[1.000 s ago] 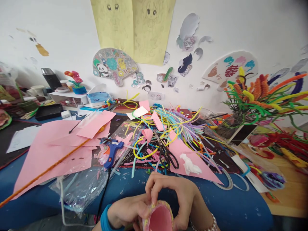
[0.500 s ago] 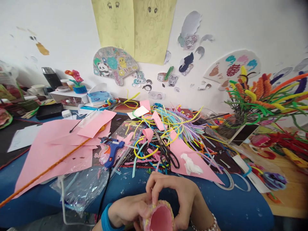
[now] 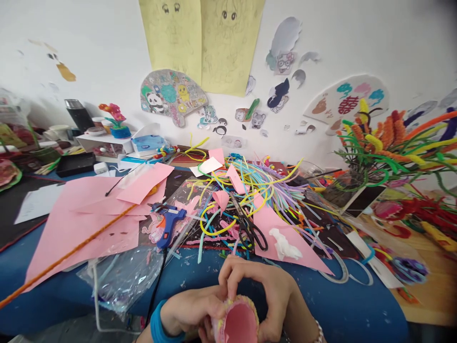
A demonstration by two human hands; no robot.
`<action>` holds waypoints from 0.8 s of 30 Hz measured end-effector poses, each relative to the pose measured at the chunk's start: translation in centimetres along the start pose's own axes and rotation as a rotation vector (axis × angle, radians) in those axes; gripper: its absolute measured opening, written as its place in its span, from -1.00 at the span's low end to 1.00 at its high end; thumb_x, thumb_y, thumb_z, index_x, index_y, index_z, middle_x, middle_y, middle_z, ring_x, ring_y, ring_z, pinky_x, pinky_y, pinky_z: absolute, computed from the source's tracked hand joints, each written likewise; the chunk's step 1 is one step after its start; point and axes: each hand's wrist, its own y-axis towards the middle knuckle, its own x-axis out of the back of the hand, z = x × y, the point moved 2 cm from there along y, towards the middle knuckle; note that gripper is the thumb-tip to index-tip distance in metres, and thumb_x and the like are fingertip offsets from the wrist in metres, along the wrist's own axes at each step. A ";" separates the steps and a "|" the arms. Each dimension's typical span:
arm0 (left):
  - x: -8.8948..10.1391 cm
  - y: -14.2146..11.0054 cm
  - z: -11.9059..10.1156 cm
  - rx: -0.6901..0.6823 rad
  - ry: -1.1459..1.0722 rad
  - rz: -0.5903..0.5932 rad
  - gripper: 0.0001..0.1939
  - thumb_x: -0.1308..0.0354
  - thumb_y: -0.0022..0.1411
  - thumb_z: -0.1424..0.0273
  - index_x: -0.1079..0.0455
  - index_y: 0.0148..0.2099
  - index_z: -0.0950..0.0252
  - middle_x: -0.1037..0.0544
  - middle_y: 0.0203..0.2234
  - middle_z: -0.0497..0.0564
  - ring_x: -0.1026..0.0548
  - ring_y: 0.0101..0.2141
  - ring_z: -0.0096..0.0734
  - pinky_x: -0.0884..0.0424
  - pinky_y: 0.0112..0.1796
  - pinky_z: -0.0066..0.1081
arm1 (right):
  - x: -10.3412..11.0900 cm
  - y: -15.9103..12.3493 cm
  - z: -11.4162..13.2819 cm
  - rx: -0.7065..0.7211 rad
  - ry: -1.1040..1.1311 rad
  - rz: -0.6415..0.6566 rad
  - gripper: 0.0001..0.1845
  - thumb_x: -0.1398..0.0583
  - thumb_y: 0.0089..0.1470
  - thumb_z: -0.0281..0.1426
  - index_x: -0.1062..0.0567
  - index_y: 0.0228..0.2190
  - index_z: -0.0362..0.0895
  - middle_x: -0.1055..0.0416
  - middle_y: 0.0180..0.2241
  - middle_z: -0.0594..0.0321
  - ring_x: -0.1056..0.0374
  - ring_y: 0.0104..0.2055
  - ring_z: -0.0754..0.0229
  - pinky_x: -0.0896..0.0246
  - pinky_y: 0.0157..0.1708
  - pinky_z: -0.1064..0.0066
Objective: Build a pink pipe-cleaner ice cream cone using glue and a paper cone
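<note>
At the bottom of the view I hold a small pink paper-lined cup [image 3: 241, 324] with a fuzzy yellow and pink rim, its opening tilted toward me. My left hand [image 3: 200, 307], with a blue band at the wrist, grips its left side, thumb near the rim. My right hand [image 3: 266, 295] curves over the top and right, fingertips pressed at the rim's upper left and thumb at the right. The cup's underside is out of sight. Just beyond my hands lie black-handled scissors [image 3: 255, 233] and a blue glue gun [image 3: 170, 224].
Pink paper sheets [image 3: 85, 228] cover the left of the blue-edged table. A tangle of coloured pipe cleaners [image 3: 264, 186] fills the middle. Crumpled white tissue [image 3: 285, 245] rests on pink paper. A clear plastic bag [image 3: 124, 281] hangs over the front edge. At right stand bundled pipe-cleaner stems [image 3: 385, 138].
The whole view has shifted slightly to the right. Both hands keep nearly the same hold on the cup, with only a tiny shift of the fingers.
</note>
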 end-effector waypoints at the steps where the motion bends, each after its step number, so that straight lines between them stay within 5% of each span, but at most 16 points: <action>1: -0.1 -0.1 -0.1 0.015 -0.001 0.015 -0.41 -0.37 -0.31 -0.11 -0.29 -0.49 0.28 -0.13 -0.77 -0.25 0.03 -0.74 -0.69 0.10 -0.73 -0.56 | -0.1 -0.1 0.1 0.008 0.014 -0.011 -0.34 -0.46 -0.39 -0.14 -0.38 -0.24 -0.09 -0.29 -0.19 0.27 -0.22 -0.26 0.28 -0.14 -0.22 0.40; 14: 0.0 -0.6 0.1 -0.094 -0.023 0.007 -0.26 -0.14 -0.08 -0.36 -0.31 -0.39 0.31 -0.19 -0.75 -0.23 0.04 -0.79 -0.72 0.12 -0.78 -0.59 | -0.6 -1.8 -0.2 -0.024 0.085 -0.255 -0.34 -0.46 -0.44 -0.14 -0.41 -0.25 -0.09 -0.35 -0.22 0.26 -0.24 -0.28 0.26 -0.14 -0.26 0.43; 19: -0.4 -0.2 -0.4 -0.178 -0.137 0.094 -0.18 0.02 0.10 -0.33 -0.28 0.05 0.30 -0.31 -0.69 -0.22 -0.03 -0.81 -0.67 -0.01 -0.77 -0.62 | -0.1 -2.3 0.0 -0.061 0.138 -0.321 -0.36 -0.45 -0.43 -0.21 -0.37 -0.25 -0.04 -0.29 -0.23 0.28 -0.21 -0.27 0.23 -0.13 -0.23 0.43; 24: -1.1 -0.1 -1.2 -0.397 -0.211 -0.150 -0.47 0.09 0.32 -0.14 -0.30 0.05 0.15 -0.53 -0.39 -0.05 -0.31 -0.68 -0.62 -0.24 -0.65 -0.60 | 0.3 -2.0 1.1 -0.143 0.117 -0.455 -0.48 -0.38 -0.34 -0.33 -0.35 -0.26 -0.01 -0.26 -0.21 0.25 -0.21 -0.21 0.16 -0.15 -0.20 0.40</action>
